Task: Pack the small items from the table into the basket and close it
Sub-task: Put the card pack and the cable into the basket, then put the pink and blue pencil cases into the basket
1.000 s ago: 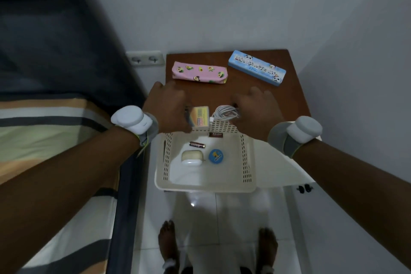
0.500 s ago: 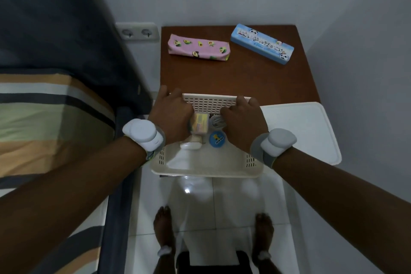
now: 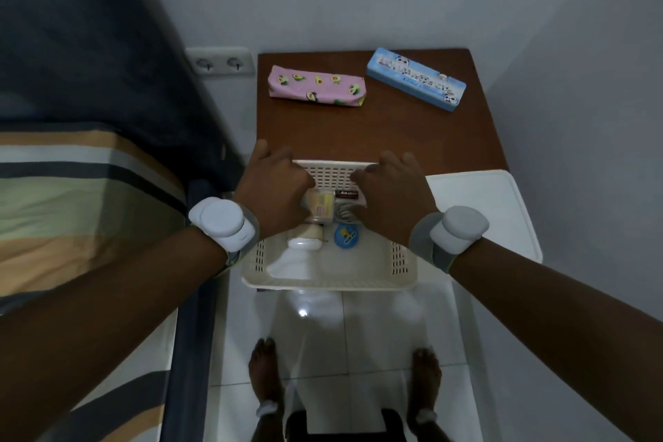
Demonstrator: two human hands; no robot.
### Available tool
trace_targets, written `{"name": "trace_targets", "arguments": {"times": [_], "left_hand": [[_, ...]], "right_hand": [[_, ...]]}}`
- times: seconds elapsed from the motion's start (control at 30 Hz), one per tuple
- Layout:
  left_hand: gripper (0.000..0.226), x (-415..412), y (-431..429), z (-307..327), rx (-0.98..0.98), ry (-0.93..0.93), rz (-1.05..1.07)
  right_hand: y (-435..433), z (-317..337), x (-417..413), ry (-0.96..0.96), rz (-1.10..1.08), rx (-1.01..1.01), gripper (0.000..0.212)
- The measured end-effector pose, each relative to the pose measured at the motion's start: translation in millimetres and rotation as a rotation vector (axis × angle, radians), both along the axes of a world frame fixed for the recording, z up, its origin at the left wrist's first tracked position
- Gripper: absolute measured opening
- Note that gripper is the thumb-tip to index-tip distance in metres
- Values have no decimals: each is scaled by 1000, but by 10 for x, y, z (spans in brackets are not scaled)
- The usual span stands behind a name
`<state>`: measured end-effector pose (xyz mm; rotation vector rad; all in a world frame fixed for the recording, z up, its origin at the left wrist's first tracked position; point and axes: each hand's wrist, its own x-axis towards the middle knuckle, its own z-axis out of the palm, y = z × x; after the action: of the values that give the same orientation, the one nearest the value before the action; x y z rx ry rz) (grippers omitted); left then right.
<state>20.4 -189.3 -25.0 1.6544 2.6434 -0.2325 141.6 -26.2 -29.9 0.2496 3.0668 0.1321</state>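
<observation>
From the head view, a cream perforated plastic basket (image 3: 330, 269) sits at the near edge of the brown wooden worktop (image 3: 376, 129), its flat white lid (image 3: 502, 212) lying just to its right. The left hand (image 3: 272, 187) is curled around a small yellow-and-pink box (image 3: 321, 206) inside the basket; the right hand (image 3: 391, 190) is curled over a white coiled cable (image 3: 344, 213) beside it. A round blue disc (image 3: 346, 235) and a white oval case (image 3: 305, 240) rest on the basket floor. At the far worktop edge lie a pink avocado-print pouch (image 3: 317, 86) and a blue panda-print case (image 3: 416, 79).

"Alkaline" is printed on the battery pack (image 3: 347, 194).
</observation>
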Motion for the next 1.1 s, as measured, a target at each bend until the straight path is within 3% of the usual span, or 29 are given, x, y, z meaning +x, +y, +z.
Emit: {"name": "trace_targets", "arguments": {"times": [0.27,0.4,0.47,0.57,0.7,1.0,1.1], "left_hand": [[39,-379,456,578,111,5,35],[65,-757,805,686,139,-53,78],[69,-924,938,676,127,-82,105],[54,-1167,1234,492,73,-74,114],[53,-1403,1457,210,5,-90,197],[81,-1852,1944,-417,-105,-135,183],[79,-1918,1996,-459,-127,-185,184]], "right_hand": [[515,710,-428,64,-114,-7,47],[827,776,-693,41,-192,-9,48],[947,732,-821,-3,-228,-23,53],[1235,492,-1014,-27,-295,-79,54],[1516,151,-1206,-61,-327,-126,52],[2224,-601,-1601,-68,-394,-134,54],[2306,-683,-1657,-85,-415,-158,53]]}}
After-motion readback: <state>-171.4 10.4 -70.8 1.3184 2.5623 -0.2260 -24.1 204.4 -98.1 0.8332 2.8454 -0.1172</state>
